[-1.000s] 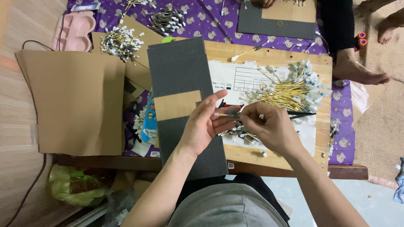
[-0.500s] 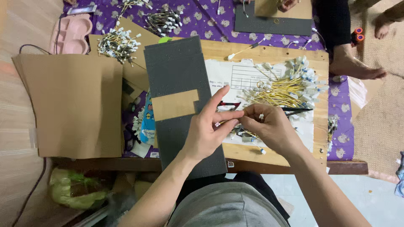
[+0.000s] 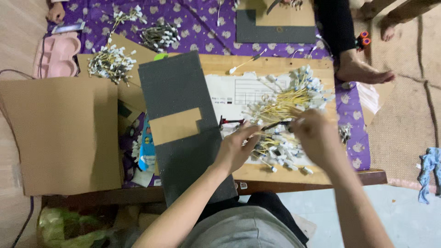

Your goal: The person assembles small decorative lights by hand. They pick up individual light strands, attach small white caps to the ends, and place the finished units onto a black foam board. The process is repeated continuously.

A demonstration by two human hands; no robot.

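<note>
While the left hand [image 3: 234,149] and right hand [image 3: 317,138] hover over the wooden surface [image 3: 275,64], their fingers pinch the ends of a thin dark stick [image 3: 275,125] above the pile of yellow-stemmed, white-tipped sticks [image 3: 285,103].

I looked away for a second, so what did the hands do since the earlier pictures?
The right hand drew away rightward over the pile of yellow-stemmed pieces; the left hand stayed put. A thin dark stem spans between them. The grey foam board did not move.
</note>
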